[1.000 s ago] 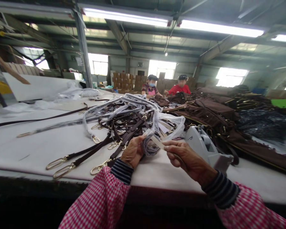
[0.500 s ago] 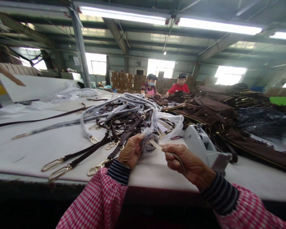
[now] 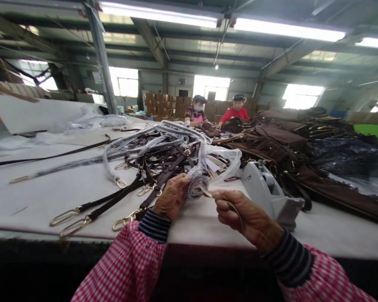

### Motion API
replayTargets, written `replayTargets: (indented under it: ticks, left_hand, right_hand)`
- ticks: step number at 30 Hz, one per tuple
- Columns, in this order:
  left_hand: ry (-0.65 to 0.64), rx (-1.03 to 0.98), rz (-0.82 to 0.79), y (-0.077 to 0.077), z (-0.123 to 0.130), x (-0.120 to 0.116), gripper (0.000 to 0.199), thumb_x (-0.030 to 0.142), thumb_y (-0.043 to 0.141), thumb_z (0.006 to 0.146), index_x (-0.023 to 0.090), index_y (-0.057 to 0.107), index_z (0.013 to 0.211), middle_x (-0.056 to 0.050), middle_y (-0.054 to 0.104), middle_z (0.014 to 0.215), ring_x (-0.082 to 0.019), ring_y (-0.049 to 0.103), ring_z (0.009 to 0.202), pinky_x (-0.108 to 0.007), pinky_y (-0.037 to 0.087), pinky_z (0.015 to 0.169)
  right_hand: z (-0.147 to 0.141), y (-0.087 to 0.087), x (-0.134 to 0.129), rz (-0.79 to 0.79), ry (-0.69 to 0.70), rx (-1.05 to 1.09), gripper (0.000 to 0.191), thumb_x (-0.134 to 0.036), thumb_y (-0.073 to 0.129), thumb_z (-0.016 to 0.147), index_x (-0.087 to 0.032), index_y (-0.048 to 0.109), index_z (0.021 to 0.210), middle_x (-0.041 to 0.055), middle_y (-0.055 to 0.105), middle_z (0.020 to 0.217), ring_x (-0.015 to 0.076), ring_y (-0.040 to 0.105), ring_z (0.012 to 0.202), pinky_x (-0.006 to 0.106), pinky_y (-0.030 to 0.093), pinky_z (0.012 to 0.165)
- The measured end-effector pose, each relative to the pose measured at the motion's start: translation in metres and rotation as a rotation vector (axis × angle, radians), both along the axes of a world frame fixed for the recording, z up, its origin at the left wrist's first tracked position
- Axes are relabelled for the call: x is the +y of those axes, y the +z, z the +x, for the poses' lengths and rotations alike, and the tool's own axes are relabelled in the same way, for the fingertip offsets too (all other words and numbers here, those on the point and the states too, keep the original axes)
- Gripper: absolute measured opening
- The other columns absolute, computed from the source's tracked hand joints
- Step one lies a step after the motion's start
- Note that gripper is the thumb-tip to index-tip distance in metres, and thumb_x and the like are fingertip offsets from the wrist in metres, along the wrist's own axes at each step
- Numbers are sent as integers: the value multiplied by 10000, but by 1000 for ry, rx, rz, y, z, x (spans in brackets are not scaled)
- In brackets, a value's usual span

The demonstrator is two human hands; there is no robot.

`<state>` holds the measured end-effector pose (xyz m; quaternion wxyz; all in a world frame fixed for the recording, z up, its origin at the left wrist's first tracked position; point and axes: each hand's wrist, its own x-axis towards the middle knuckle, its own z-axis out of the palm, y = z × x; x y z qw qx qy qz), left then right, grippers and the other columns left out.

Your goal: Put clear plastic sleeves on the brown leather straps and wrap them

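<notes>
My left hand (image 3: 171,196) is closed on the left side of a plastic-wrapped roll (image 3: 195,188), held just above the white table (image 3: 189,226). From the roll a wrapped strap (image 3: 203,155) runs back to the pile. My right hand (image 3: 239,212) pinches a thin beige strip (image 3: 234,206), one end of which reaches the roll's centre; the other end curves down past my fingers. Left of my hands lie dark brown straps (image 3: 113,203) with gold clasps (image 3: 74,226).
A grey-white tape dispenser (image 3: 264,193) stands right of my right hand. Brown bags (image 3: 277,147) are heaped at the right, with clear plastic (image 3: 349,157) beside them. Two people (image 3: 198,111) (image 3: 237,110) are across the table, before stacked cartons (image 3: 159,104).
The whole view has shifted slightly, so things appear a little further left and up. Both hands keep their holds, with little visible movement relative to the roll.
</notes>
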<state>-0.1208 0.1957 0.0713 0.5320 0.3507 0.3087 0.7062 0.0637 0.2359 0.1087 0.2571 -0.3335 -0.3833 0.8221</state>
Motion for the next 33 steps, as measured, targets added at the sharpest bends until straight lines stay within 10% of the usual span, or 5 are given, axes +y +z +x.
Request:
replayTargets:
  ticks: [22, 33]
  left_hand:
    - [68, 309, -32, -10, -2, 4, 347, 425, 825, 748, 151, 612, 755, 8, 621, 700, -100, 490, 620, -240, 364, 610]
    - [57, 281, -104, -8, 0, 1, 357, 398, 856, 677, 158, 592, 697, 19, 575, 641, -94, 470, 569, -234, 351, 563]
  right_hand:
    - [-33, -35, 13, 665, -138, -92, 346, -425, 739, 778, -177, 521, 883, -20, 658, 573, 90, 527, 376, 165, 354, 366]
    - [31, -48, 17, 979, -20, -137, 301, -254, 592, 908, -203, 650, 1199, 68, 720, 1016, 168, 677, 774, 223, 496, 527]
